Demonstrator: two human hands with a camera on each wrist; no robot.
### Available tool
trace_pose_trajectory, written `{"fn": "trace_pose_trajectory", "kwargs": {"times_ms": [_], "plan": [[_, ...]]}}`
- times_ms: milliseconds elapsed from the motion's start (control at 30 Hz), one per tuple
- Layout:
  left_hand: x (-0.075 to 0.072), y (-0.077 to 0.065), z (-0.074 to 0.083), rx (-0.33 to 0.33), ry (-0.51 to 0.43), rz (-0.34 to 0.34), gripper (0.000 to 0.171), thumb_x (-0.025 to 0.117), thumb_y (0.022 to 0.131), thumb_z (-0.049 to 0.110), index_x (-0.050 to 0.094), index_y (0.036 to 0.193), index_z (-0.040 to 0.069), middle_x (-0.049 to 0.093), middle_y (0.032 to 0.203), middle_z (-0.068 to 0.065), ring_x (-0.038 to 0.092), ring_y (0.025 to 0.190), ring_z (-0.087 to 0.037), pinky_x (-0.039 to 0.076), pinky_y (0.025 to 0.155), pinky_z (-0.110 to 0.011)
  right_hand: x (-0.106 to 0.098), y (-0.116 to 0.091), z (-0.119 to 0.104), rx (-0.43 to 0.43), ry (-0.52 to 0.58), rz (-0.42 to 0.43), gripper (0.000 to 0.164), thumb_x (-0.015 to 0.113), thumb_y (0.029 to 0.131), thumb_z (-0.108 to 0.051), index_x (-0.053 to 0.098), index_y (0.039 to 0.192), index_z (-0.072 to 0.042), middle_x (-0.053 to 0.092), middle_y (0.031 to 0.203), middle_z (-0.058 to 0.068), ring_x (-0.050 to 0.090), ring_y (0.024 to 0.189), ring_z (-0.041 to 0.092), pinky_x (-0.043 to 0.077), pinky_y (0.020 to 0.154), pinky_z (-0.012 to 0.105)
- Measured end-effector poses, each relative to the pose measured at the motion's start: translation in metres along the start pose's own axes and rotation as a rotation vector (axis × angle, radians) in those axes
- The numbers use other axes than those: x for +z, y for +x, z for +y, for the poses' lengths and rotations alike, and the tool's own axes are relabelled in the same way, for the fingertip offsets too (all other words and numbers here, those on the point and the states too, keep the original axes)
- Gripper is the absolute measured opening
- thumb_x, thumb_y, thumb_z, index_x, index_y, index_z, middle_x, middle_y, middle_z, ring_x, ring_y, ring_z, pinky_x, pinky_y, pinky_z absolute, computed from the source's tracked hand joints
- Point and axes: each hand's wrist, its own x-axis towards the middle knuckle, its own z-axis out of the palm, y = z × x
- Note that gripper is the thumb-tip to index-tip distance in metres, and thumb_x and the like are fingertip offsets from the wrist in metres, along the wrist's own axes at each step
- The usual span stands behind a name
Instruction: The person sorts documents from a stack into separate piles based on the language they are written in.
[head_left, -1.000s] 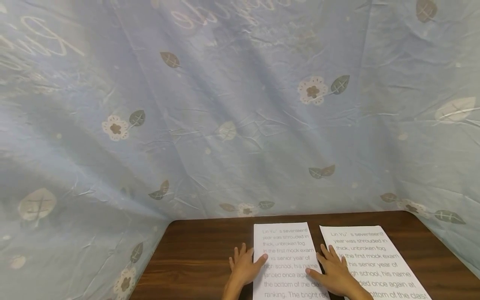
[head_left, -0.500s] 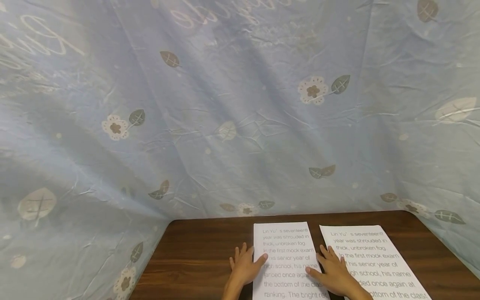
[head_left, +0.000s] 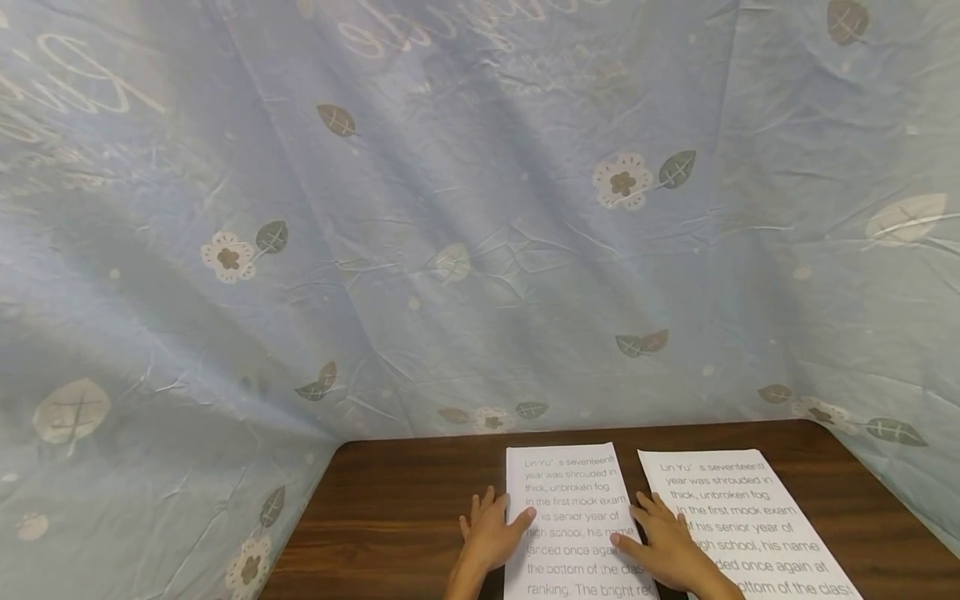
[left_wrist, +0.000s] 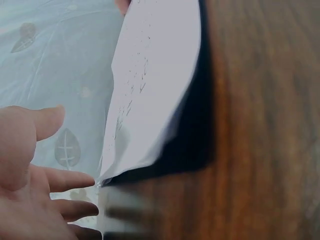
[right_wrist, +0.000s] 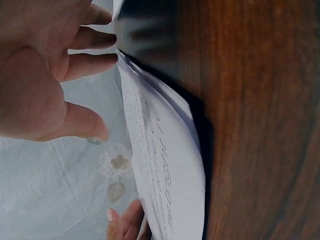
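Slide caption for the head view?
Left hand and right hand flank one printed page beside another page on a table.

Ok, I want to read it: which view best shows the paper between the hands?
The head view: the paper is mostly readable there, though the frame cuts its near end. Both wrist views show it steeply slanted and hard to read; the right one adds its layered edge.

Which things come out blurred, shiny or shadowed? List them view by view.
Head: pale streaks of light on the left of the curtain, print on the left sheet largely readable. Left wrist: table blurred, smeared dark streaks beyond the left hand, dark band beside the sheet, shadow or reflection unclear. Right wrist: print slanted and stretched, a similar dark band along the sheet's edge.
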Motion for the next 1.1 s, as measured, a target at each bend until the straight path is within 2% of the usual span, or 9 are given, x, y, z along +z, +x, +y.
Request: {"fn": "trace_pose_trajectory", "kwargs": {"times_ms": [133,200,300,433,500,567,700,900,1100], "plan": [[-0.004,-0.003,0.007,0.037,-0.008,0.020,0.068,0.075,0.096,0.043,0.063,0.138,-0.009,0.044,0.157,-0.042,0.027,0.149,-0.071,0.008,0.113,-0.094,-0.001,0.000,-0.003,0.015,0.032,0.051,0.070,0.082,0.093,-0.031,0.059,0.139,0.016,0.053,0.149,0.042,0.040,0.145,0.067,0.025,0.111,0.090],[-0.006,-0.003,0.010,0.056,-0.015,0.031,0.061,0.077,0.095,0.036,0.065,0.135,-0.008,0.046,0.157,-0.041,0.033,0.148,-0.070,0.015,0.113,-0.092,-0.004,-0.001,-0.008,0.040,0.042,0.067,0.064,0.085,0.090,-0.024,0.062,0.140,0.010,0.065,0.140,0.034,0.056,0.137,0.059,0.039,0.112,0.080],[-0.006,-0.002,0.012,0.088,-0.030,0.056,0.052,0.079,0.094,0.028,0.069,0.130,-0.008,0.051,0.155,-0.038,0.044,0.144,-0.065,0.028,0.116,-0.085,-0.006,-0.001,-0.012,0.074,0.076,0.098,0.058,0.086,0.087,-0.013,0.066,0.140,0.001,0.077,0.124,0.021,0.072,0.120,0.044,0.055,0.105,0.066],[-0.006,-0.001,0.015,0.111,-0.057,0.097,0.043,0.081,0.092,0.019,0.073,0.127,-0.005,0.060,0.148,-0.033,0.057,0.137,-0.055,0.044,0.116,-0.070,-0.008,-0.001,-0.016,0.097,0.113,0.127,0.057,0.086,0.086,-0.007,0.068,0.139,-0.003,0.081,0.113,0.011,0.077,0.109,0.032,0.060,0.098,0.060],[-0.006,0.000,0.016,0.115,-0.080,0.112,0.040,0.082,0.090,0.014,0.074,0.126,-0.003,0.068,0.138,-0.030,0.066,0.129,-0.050,0.053,0.110,-0.064,-0.008,-0.001,-0.018,0.115,0.147,0.141,0.057,0.085,0.085,-0.006,0.068,0.139,-0.003,0.081,0.110,0.008,0.077,0.103,0.026,0.062,0.095,0.053],[-0.006,0.000,0.017,0.117,-0.121,0.112,0.041,0.083,0.088,0.007,0.073,0.126,-0.003,0.074,0.130,-0.026,0.073,0.118,-0.043,0.060,0.101,-0.057,-0.008,-0.001,-0.018,0.133,0.199,0.149,0.056,0.084,0.085,-0.004,0.067,0.139,-0.003,0.081,0.108,0.007,0.077,0.096,0.020,0.065,0.089,0.041],[-0.006,0.000,0.018,0.114,-0.213,0.084,0.047,0.081,0.084,-0.006,0.071,0.130,-0.003,0.077,0.122,-0.022,0.077,0.101,-0.030,0.066,0.085,-0.042,-0.009,-0.001,-0.019,0.163,0.300,0.135,0.055,0.081,0.087,-0.003,0.066,0.140,-0.001,0.080,0.105,0.004,0.074,0.088,0.012,0.061,0.075,0.022],[-0.009,0.001,0.020,0.125,-0.307,0.111,0.050,0.074,0.080,-0.018,0.072,0.128,-0.005,0.077,0.118,-0.025,0.078,0.088,-0.027,0.067,0.074,-0.033,-0.018,-0.002,-0.012,0.169,0.433,0.049,0.059,0.077,0.092,-0.007,0.058,0.147,0.004,0.080,0.110,0.008,0.078,0.090,0.019,0.063,0.074,0.027],[-0.016,0.001,0.020,0.055,-0.390,0.119,0.052,0.073,0.083,-0.013,0.071,0.133,0.000,0.077,0.124,-0.024,0.065,0.073,-0.011,0.058,0.064,-0.022,-0.028,-0.003,-0.002,0.166,0.564,-0.001,0.066,0.075,0.095,-0.009,0.048,0.153,0.009,0.080,0.116,0.016,0.078,0.091,0.024,0.065,0.073,0.032]]}}
